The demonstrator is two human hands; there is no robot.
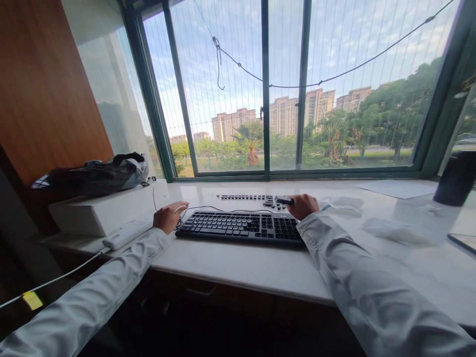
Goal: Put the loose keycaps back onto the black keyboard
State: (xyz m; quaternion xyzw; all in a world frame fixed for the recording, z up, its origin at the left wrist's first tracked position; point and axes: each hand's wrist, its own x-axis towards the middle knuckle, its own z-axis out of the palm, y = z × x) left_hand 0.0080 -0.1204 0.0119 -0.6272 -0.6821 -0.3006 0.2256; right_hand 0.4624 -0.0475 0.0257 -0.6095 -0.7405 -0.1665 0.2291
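My right hand [305,206] pinches a black object [284,200] beside loose keys [245,197], my left hand [168,217] outstretched, the keyboard [230,229] between: probably key work, calling for careful aim.

The keyboard [223,232] before you is of black plastic, rather matt, and the loose keys [245,197] behind it look like plastic also. Your worktop [238,265] is smooth and glossy, similar to polished stone. The sleeves [115,277] on your arms are of cloth, matt and wrinkled. At your left you see a thin, shiny plastic bag [96,178], a smooth plastic power strip [128,233] and a wood panel [48,74] with satin finish. At your right lie crumpled, translucent plastic film [394,231] and smooth paper [397,188].
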